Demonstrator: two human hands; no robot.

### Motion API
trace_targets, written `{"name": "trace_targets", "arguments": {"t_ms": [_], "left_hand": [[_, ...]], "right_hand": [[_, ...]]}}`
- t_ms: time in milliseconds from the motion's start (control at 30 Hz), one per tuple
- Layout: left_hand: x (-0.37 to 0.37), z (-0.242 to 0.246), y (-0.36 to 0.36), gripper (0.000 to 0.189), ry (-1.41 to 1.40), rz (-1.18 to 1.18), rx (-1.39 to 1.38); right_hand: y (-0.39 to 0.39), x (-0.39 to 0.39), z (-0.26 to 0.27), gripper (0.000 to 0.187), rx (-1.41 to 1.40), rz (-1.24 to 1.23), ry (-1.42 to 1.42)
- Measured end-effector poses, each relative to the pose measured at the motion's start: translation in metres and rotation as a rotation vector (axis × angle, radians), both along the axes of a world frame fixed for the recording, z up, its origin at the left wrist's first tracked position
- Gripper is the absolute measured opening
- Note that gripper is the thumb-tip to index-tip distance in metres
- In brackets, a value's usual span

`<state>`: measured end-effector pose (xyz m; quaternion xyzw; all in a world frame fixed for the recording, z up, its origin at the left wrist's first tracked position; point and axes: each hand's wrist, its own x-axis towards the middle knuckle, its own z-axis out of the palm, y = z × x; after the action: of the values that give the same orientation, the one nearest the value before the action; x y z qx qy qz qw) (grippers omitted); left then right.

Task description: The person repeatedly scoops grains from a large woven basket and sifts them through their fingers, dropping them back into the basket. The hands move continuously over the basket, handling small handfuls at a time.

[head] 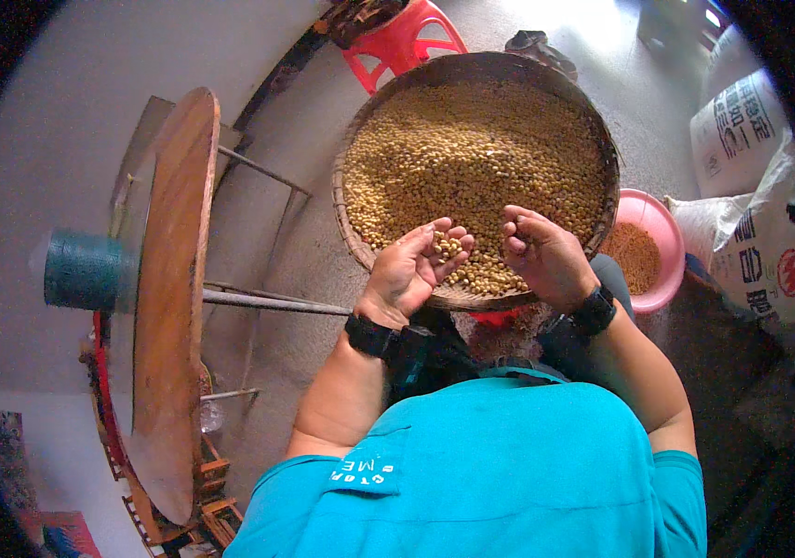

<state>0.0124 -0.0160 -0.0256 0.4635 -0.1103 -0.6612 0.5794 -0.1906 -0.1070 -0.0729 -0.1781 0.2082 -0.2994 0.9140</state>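
Note:
A wide round woven bamboo tray (343,227) full of yellowish soybean-like beans (467,150) is in front of me. My left hand (415,261) is palm up over its near edge, cupping a small heap of beans (447,247). To its right, my right hand (540,251) hovers above the beans with its fingers curled towards the thumb. Whether anything sits between those fingertips is too small to tell. The two hands are apart. A darker hollow in the bean layer lies just beyond them.
A pink plastic basin (676,240) of smaller orange-brown grains stands right of the tray. Printed woven sacks (736,139) lean beyond it. A red plastic stool (397,43) is behind the tray. At left stands a wooden tabletop (177,279) on metal legs, carrying a teal container (83,270).

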Motion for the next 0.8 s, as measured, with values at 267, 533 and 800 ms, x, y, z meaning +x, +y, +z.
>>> {"name": "trace_targets", "arguments": {"t_ms": [267,533,800], "left_hand": [[0.011,0.002,0.011,0.042,0.349,-0.021,-0.188],[0.014,0.001,0.009,0.052,0.379,-0.023,-0.266],[-0.012,0.022,-0.004,0.062,0.211,-0.071,-0.354]], "right_hand": [[0.004,0.004,0.013,0.03,0.101,-0.025,0.049],[0.005,0.008,0.022,0.023,0.072,0.065,0.211],[0.016,0.019,0.041,0.039,0.051,0.182,-0.038]]}}
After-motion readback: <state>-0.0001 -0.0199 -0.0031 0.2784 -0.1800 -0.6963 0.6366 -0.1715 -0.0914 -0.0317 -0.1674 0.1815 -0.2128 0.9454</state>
